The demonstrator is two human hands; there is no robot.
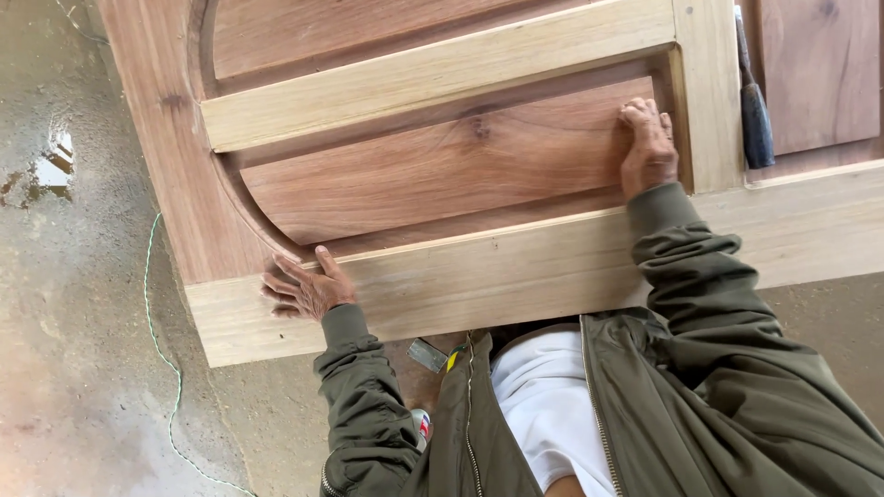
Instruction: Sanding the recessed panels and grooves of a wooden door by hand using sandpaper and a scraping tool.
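A large wooden door [516,276] lies flat in front of me, with pale rails and darker reddish raised panels [442,170]. My left hand [307,288] rests flat on the pale near rail, fingers spread, close to the door's left corner. My right hand [647,147] presses on the right end of the raised panel, fingers curled down against the pale upright stile [707,92]. Neither hand holds anything. Both arms wear olive green jacket sleeves.
A chisel with a dark blue handle [756,120] lies on the door just right of the stile. The concrete floor [74,322] at the left has a small puddle [41,175] and a thin green cord [161,350] trailing across it. A small metal item [427,354] shows under the door's edge.
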